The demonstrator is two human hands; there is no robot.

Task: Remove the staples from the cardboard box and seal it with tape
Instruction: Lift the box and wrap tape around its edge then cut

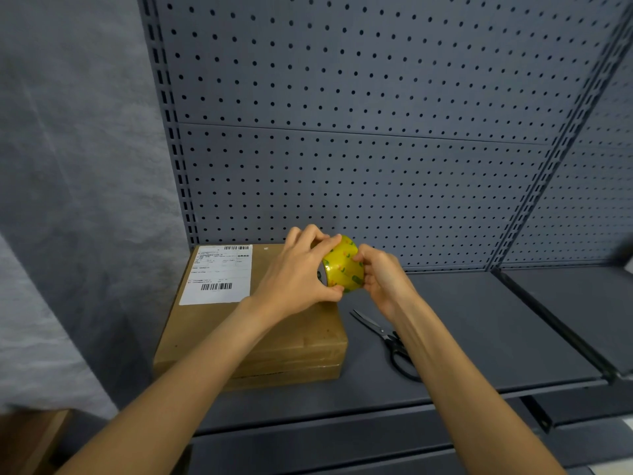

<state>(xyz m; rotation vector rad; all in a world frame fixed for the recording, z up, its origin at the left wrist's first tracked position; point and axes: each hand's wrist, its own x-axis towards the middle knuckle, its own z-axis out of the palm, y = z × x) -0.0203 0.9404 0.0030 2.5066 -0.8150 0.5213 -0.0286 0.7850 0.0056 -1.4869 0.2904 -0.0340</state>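
My left hand (301,272) is curled around the near end of the tape roll (343,265), fingers over the top of it and thumb pressed up under its lower edge — closed far enough to grip, not a fist. My right hand (383,277) meets the roll from the other side, its fingertips (359,257) pinched against the yellow printed face, the rest of the fingers folded in toward the palm. Whether a loose end of tape is caught under those fingertips I cannot tell. Between the two hands the roll is held up on its side, its open core turned toward my left palm, clear of everything below.

Just under my left hand and wrist lies the cardboard box (274,341), flat and closed, its far right corner beneath the roll. On its top, to the left of my left hand, is a white shipping label (219,274) with barcodes. I can make out no staples from here.

Below my right wrist, partly hidden by the forearm, a pair of black scissors (387,334) lies on the dark grey shelf (479,330), blades pointing up toward the hands, just beside the box's right edge. Beyond both hands rises the perforated back panel (376,132).
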